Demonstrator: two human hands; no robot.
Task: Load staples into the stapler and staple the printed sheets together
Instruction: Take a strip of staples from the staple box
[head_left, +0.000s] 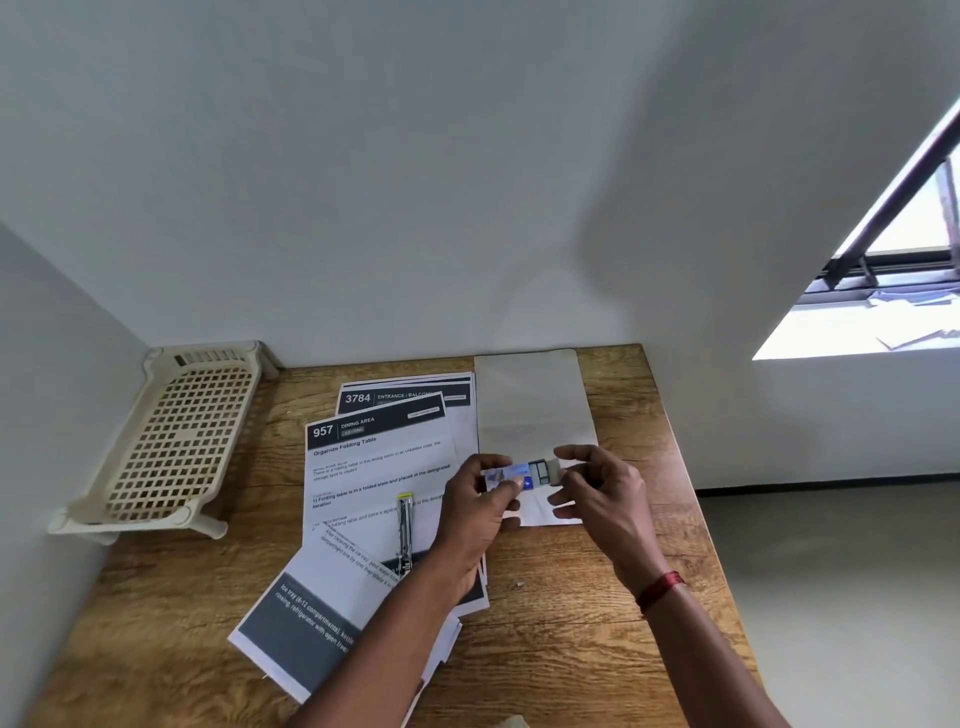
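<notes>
We note the stapler (404, 530) lying on the printed sheets (374, 467), long axis near-far, yellow end far. Left hand (475, 512) and right hand (597, 493) pinch a staple box (522, 475).

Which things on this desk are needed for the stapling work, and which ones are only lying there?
Needed for the job:
- small staple box, held between left hand and right hand
- stapler, lying on the sheets
- printed sheets

Only lying about:
- beige plastic rack, tilted in the left corner
- blank paper behind the hands
- small bit on the wooden desk
</notes>
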